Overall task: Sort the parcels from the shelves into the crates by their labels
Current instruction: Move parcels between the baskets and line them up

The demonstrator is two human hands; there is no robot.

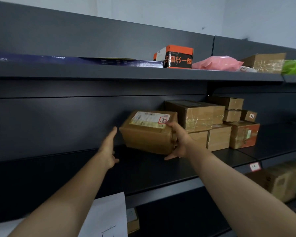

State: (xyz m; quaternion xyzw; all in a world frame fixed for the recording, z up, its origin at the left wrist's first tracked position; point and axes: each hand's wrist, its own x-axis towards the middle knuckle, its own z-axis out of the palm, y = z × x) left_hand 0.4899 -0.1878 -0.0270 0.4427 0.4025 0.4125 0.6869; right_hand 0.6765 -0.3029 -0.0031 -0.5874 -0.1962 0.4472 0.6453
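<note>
Head view, taped cardboard parcel [149, 135] tilted above the dark middle shelf [143, 170], right hand [179, 142] gripping its right end, left hand [109, 147] straight-fingered, holding nothing, just beside its left end, white shipping label [147, 119] and red-bordered handwritten sticker [162, 120] on top, print unreadable.

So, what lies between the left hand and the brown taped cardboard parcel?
Nothing: the head view shows only a narrow bare gap between the left hand and the brown taped cardboard parcel.
</note>
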